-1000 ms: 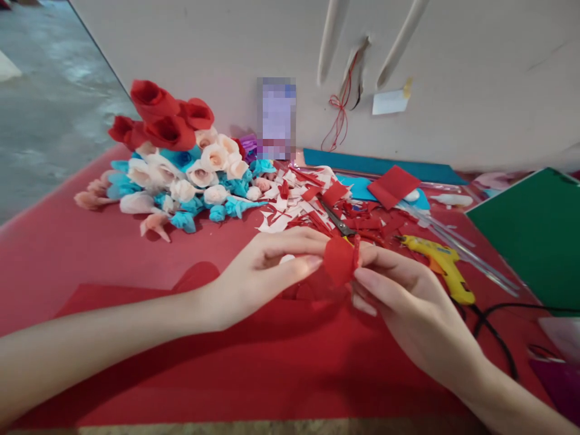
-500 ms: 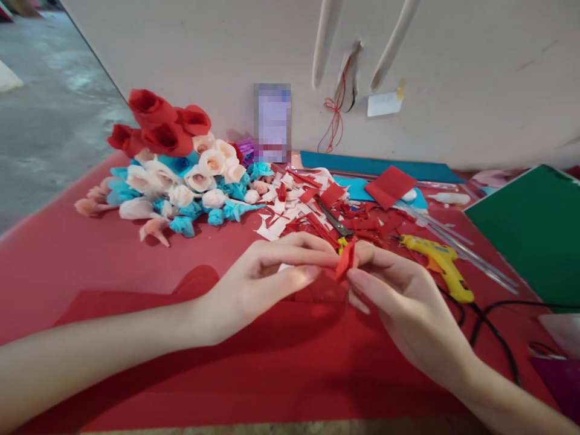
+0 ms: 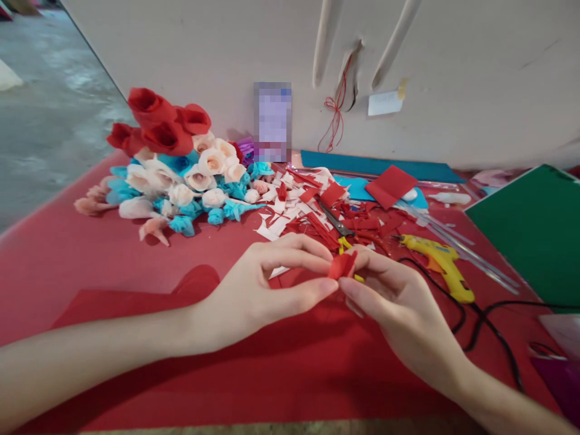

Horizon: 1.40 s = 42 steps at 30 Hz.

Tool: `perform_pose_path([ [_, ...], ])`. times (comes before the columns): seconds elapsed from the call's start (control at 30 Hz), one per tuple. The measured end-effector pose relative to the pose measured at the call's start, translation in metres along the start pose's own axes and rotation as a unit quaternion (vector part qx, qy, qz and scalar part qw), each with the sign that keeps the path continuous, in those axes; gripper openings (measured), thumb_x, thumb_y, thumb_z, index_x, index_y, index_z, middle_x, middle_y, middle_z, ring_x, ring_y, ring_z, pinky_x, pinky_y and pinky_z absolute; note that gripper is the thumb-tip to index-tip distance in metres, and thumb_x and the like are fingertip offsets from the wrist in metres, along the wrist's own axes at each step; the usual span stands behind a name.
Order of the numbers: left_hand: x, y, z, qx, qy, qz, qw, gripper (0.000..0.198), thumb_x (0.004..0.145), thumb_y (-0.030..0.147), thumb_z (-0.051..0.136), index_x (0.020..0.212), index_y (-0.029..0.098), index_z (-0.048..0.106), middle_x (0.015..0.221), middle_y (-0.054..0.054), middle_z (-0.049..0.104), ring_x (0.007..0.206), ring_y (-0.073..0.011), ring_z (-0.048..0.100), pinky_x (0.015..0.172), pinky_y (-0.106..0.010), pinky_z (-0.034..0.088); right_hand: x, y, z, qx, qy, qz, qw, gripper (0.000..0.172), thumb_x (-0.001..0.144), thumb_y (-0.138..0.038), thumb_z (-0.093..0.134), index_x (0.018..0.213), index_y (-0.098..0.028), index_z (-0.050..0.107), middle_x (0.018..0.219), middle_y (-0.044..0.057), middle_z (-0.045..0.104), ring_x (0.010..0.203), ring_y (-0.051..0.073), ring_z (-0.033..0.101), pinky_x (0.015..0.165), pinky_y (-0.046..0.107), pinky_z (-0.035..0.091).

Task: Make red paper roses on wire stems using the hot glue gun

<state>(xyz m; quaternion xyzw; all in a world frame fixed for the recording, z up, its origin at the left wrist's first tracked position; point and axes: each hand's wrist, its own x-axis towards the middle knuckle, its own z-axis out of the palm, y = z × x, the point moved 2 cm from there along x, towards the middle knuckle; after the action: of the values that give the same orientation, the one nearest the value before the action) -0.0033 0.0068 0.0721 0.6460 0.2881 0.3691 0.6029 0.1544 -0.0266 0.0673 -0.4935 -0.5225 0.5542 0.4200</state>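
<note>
Grip of left hand [image 3: 267,290] and right hand [image 3: 401,296] pinches red paper [image 3: 341,266], long axis slanting up rightward.

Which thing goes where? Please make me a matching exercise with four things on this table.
Things
1. Red paper piece
2. Glue gun
3. Scissors
4. Large red flowers

Places
A. Among red and white scraps
B. With white and blue flowers
C. Held by the left hand and right hand
D. On the right, near the green board

Pairs: 1-C, 2-D, 3-A, 4-B
</note>
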Motion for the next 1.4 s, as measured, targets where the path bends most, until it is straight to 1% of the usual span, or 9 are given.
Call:
perform_pose_path([
  [0.17,0.000,-0.001,0.001,0.046,0.014,0.012,0.999,0.003,0.074,0.016,0.063,0.072,0.017,0.063,0.079,0.002,0.057,0.078,-0.0095,0.052,0.074,-0.020,0.042,-0.001,0.001,0.003,-0.025,-0.011,-0.003,1.000,0.014,0.076,-0.028,0.061,0.074,-0.017,0.053,0.074,0.000,0.052,0.067,0.010,0.048,0.057,0.019,0.040],
  [0.4,-0.002,0.003,0.002,0.111,0.002,-0.009,0.994,0.011,0.073,0.019,0.064,0.066,0.015,0.057,0.071,0.002,0.053,0.071,-0.0099,0.050,0.069,-0.023,0.040,-0.004,0.001,0.005,-0.041,-0.026,-0.023,0.999,0.005,0.073,-0.015,0.058,0.071,-0.016,0.054,0.072,-0.002,0.049,0.065,0.008,0.046,0.056,0.016,0.039],
  [0.5,-0.003,0.006,0.000,0.124,-0.012,-0.011,0.992,0.012,0.074,0.020,0.064,0.065,0.016,0.057,0.070,0.003,0.052,0.071,-0.0097,0.049,0.068,-0.023,0.039,-0.004,0.000,0.006,-0.039,-0.031,-0.022,0.999,0.006,0.072,-0.013,0.058,0.071,-0.016,0.053,0.071,-0.002,0.049,0.063,0.007,0.045,0.054,0.015,0.038],
  [0.67,-0.002,0.011,-0.002,0.128,-0.054,-0.056,0.989,0.014,0.075,0.022,0.063,0.064,0.016,0.056,0.069,0.003,0.052,0.068,-0.0103,0.049,0.065,-0.024,0.039,-0.003,-0.001,0.007,-0.046,-0.052,-0.001,0.998,0.006,0.072,-0.016,0.059,0.072,-0.016,0.053,0.072,-0.001,0.049,0.063,0.009,0.046,0.054,0.018,0.038],
  [0.9,0.002,0.012,-0.002,0.129,-0.067,-0.060,0.988,0.015,0.074,0.022,0.064,0.063,0.015,0.056,0.068,0.002,0.052,0.068,-0.0108,0.049,0.065,-0.024,0.039,-0.003,-0.003,0.007,-0.088,-0.064,-0.002,0.994,0.009,0.071,-0.015,0.059,0.068,-0.016,0.051,0.070,-0.001,0.049,0.062,0.009,0.045,0.053,0.020,0.037],
  [1.03,0.002,0.012,-0.002,0.140,-0.061,-0.047,0.987,0.016,0.074,0.022,0.064,0.063,0.014,0.055,0.069,0.002,0.052,0.069,-0.0108,0.049,0.066,-0.023,0.039,-0.002,-0.003,0.007,-0.111,-0.067,0.004,0.992,0.009,0.071,-0.016,0.059,0.067,-0.016,0.051,0.071,0.000,0.050,0.064,0.010,0.047,0.053,0.020,0.039],
  [1.13,0.002,0.012,-0.003,0.153,-0.051,-0.027,0.987,0.017,0.075,0.020,0.063,0.062,0.014,0.054,0.069,0.002,0.052,0.070,-0.0102,0.049,0.066,-0.022,0.039,-0.001,-0.002,0.007,-0.118,-0.059,0.014,0.991,0.010,0.070,-0.019,0.060,0.069,-0.016,0.051,0.070,-0.001,0.051,0.059,0.009,0.046,0.051,0.019,0.038],
  [1.27,0.003,0.012,-0.005,0.155,-0.020,0.000,0.988,0.015,0.077,0.020,0.061,0.064,0.014,0.054,0.072,0.001,0.052,0.071,-0.0101,0.049,0.068,-0.022,0.039,-0.001,0.001,0.007,-0.119,-0.048,0.009,0.992,0.017,0.069,-0.026,0.066,0.073,-0.017,0.052,0.069,-0.002,0.053,0.054,0.007,0.042,0.047,0.018,0.037],
  [1.4,0.004,0.010,-0.006,0.144,0.008,0.007,0.990,0.015,0.078,0.024,0.059,0.067,0.014,0.056,0.073,0.000,0.054,0.071,-0.0114,0.050,0.068,-0.023,0.041,-0.002,0.003,0.009,-0.112,-0.053,-0.009,0.992,0.013,0.072,-0.026,0.065,0.077,-0.019,0.056,0.068,-0.002,0.053,0.055,0.007,0.043,0.047,0.017,0.038],
])
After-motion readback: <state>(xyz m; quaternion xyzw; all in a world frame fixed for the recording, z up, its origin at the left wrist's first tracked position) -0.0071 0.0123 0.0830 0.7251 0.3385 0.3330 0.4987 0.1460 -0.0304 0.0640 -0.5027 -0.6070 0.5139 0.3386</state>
